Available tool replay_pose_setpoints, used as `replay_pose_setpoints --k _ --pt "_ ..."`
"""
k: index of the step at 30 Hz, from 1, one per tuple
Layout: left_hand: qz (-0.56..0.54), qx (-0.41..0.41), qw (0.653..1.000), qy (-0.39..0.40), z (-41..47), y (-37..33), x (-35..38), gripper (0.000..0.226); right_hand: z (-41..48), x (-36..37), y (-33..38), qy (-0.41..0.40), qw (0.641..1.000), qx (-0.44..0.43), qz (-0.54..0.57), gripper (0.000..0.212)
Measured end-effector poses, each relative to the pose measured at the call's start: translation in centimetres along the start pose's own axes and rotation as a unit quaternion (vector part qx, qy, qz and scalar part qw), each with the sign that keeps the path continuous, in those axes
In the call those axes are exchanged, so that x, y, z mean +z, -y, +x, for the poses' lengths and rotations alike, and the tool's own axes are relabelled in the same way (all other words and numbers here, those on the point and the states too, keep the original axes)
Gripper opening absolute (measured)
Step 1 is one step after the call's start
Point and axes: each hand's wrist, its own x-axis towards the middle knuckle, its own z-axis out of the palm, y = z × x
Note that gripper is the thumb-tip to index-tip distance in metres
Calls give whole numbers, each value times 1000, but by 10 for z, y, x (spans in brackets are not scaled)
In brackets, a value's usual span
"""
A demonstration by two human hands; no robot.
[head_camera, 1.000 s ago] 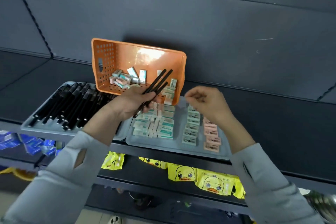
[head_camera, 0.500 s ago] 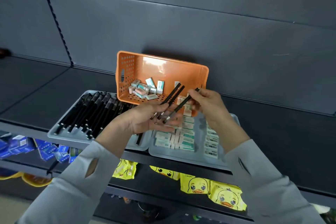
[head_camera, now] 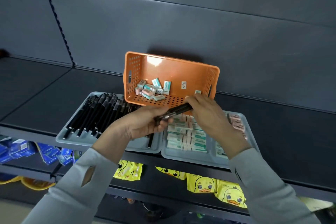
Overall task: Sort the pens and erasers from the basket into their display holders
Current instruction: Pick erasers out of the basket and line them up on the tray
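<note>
An orange basket leans tilted against the shelf's back wall with several erasers lying in it. In front of it, both hands hold a small bunch of black pens. My left hand grips the lower ends. My right hand closes its fingers round the upper ends. Below on the left sits a grey tray lined with black pens. A second grey tray on the right holds rows of boxed erasers.
The trays sit at the front edge of a dark shelf with a dark back wall behind. Yellow duck packets lie on the shelf below, and blue packets lie at lower left.
My right hand has come over from the right, brought one more pen to the bunch, and now grips the pens together with my left hand. The pens have tipped flatter.
</note>
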Motion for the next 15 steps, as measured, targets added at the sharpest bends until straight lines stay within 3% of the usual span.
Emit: replay_pose_setpoints --k 3,6,9,12,13,15 --pt "-129 58 990 -23 -4 3 -10 49 3 1 8 37 998 49 21 22" --pt "-174 124 974 -68 3 8 -7 32 14 -1 25 49 996 74 32 18" --pt "-134 173 962 -163 13 8 10 23 23 3 44 53 998 19 1 20" --pt "-142 215 929 -264 5 -7 12 24 28 7 51 111 992 1 51 43" --pt "-116 230 918 -303 -2 -12 6 22 29 7 49 125 989 11 73 54" --pt "57 261 875 -403 -20 -22 -16 18 28 9 44 123 987 39 97 65"
